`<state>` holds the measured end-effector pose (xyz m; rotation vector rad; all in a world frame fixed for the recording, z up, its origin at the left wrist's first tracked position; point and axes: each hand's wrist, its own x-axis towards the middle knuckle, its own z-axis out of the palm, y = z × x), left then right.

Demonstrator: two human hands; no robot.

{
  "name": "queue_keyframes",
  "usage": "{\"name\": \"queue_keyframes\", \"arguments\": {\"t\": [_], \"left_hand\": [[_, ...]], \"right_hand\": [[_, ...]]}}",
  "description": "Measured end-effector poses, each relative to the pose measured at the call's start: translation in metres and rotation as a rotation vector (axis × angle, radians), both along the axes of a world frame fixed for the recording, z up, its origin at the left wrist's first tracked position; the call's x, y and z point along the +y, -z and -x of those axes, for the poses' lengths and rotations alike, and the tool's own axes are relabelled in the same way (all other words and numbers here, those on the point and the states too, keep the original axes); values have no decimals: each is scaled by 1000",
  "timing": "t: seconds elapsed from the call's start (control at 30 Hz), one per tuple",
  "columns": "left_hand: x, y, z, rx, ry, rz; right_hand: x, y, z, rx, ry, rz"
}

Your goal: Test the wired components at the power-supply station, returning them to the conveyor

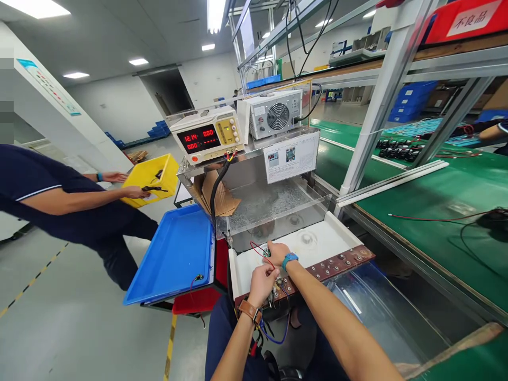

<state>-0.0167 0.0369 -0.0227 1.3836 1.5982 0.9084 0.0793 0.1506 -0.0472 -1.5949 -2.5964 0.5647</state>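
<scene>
Over the white tray [317, 239], my right hand [278, 254], with a blue watch band, is closed on a small green circuit board [266, 253], which its fingers partly cover. A thin red wire [256, 245] loops up from the board and runs down to my left hand [261, 283]. That hand, wearing a brown watch strap, pinches the wire near the brown terminal strip [337, 263]. Beneath it, wires and small metal parts sit on the strip's left end, partly hidden. A blue cable [278, 341] hangs below.
A power supply [206, 135] with red digits stands behind, beside a grey fan unit [275, 115]. At left are a blue tray [178, 248] and a co-worker holding a yellow bin [153, 177]. Clear plastic walls edge the station. A green bench [436, 211] lies right.
</scene>
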Motion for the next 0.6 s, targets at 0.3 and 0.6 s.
{"name": "queue_keyframes", "arguments": {"t": [0.3,0.6], "left_hand": [[0,0,-1,63,6,3],[0,1,-1,102,1,13]], "right_hand": [[0,-3,0,5,19,27],[1,1,1,11,15,27]]}}
